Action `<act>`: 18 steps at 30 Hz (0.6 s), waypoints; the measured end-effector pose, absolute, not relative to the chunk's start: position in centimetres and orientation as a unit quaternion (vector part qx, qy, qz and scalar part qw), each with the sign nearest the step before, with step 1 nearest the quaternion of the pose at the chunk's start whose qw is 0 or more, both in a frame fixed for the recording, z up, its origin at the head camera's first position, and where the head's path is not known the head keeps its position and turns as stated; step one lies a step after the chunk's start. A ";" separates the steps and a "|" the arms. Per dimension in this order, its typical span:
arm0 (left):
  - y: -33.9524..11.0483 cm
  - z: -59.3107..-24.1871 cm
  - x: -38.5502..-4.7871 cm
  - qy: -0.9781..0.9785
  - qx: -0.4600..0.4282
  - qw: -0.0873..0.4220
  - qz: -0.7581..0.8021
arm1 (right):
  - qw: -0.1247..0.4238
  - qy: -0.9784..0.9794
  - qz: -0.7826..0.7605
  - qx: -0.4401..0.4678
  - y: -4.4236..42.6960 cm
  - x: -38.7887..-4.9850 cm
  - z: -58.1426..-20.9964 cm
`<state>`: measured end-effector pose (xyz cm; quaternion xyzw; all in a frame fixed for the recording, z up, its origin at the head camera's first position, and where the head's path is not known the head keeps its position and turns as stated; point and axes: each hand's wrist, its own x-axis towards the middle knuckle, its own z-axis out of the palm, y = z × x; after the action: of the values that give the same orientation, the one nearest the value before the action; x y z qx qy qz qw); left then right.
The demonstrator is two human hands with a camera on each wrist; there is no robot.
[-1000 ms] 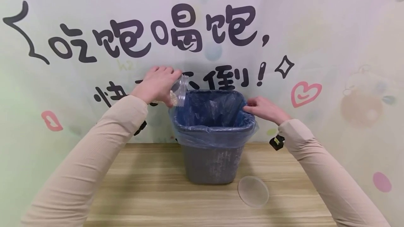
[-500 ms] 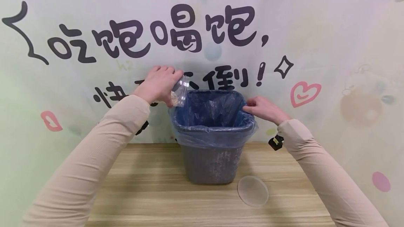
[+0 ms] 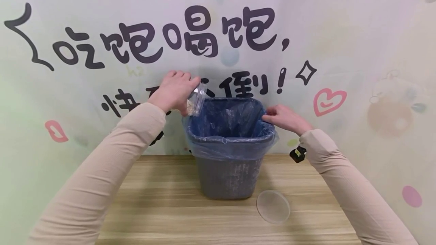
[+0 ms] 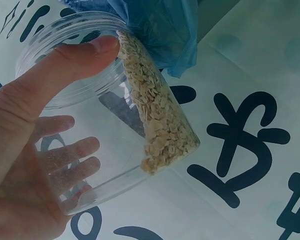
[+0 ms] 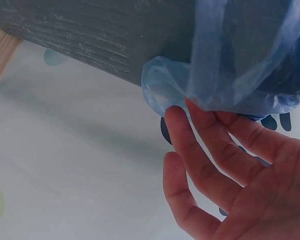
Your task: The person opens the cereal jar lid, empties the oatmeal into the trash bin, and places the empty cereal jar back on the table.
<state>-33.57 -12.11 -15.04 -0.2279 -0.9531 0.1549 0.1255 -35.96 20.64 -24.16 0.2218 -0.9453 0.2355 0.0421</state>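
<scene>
My left hand (image 3: 177, 92) grips a clear plastic jar (image 4: 97, 155), thumb on the near side and fingers round the far side. The jar is tipped sideways, its open mouth at the left rim of a grey trash can (image 3: 228, 177). Rolled oats (image 4: 157, 107) lie along the jar's lower wall. A blue trash bag (image 3: 231, 148) lines the can and folds over its rim. My right hand (image 3: 287, 118) holds the can's right rim through the bag, with several fingers on the outside. The thumb is mostly hidden in the right wrist view.
A round translucent lid (image 3: 273, 206) lies on the wood-grain table (image 3: 153, 199), in front and to the right of the can. Close behind the table hangs a pale backdrop (image 3: 368, 48) with large black characters.
My left hand and the jar have shifted slightly to the right, towards the can, with the jar tipped a little further. The right hand, can and lid stay where they were.
</scene>
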 end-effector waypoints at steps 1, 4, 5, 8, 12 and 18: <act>-12.1 -15.1 -33.6 -0.953 -0.228 0.126 0.156 | 0.042 -0.945 0.236 0.223 20.6 -36.0 -24.2; -11.9 -15.0 -33.6 -0.952 -0.228 0.126 0.161 | 0.041 -0.945 0.238 0.221 20.7 -36.0 -24.2; -11.8 -15.0 -33.7 -0.952 -0.228 0.125 0.163 | 0.040 -0.945 0.238 0.221 20.7 -36.1 -24.2; -11.6 -14.9 -33.6 -0.952 -0.228 0.123 0.163 | 0.038 -0.945 0.241 0.219 20.7 -36.1 -24.3; -11.6 -14.6 -33.5 -0.955 -0.226 0.115 0.156 | 0.037 -0.946 0.237 0.217 20.7 -36.1 -24.3; -11.5 -14.1 -33.7 -0.961 -0.215 0.083 0.151 | 0.032 -0.947 0.237 0.214 20.6 -36.1 -24.2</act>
<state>-33.72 -11.53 -14.12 -0.2150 -0.9614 0.1506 0.0829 -36.09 20.62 -24.21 0.2135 -0.9473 0.2367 0.0323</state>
